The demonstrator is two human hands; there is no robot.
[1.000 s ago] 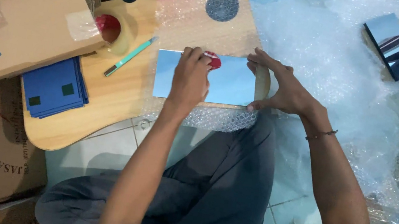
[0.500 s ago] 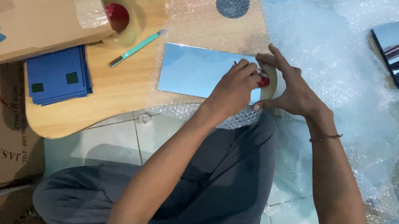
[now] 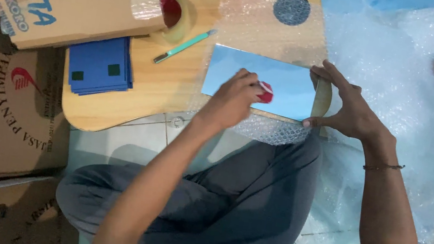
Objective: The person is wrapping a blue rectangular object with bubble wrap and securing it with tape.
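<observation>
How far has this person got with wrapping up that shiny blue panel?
Early, by the look of it. The blue panel already lies on a sheet of bubble wrap on the wooden board. In hand: the left hand presses a small red thing onto its face while the right hand steadies its edge. Left: the wrap is not folded over it, and the tape roll sits apart.

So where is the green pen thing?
In the head view, the green cutter lies on the wooden board, left of the blue sheet, beside the tape roll.

Grey trousers (image 3: 229, 197), bare forearms, a thin dark wrist bracelet (image 3: 383, 167).
</observation>
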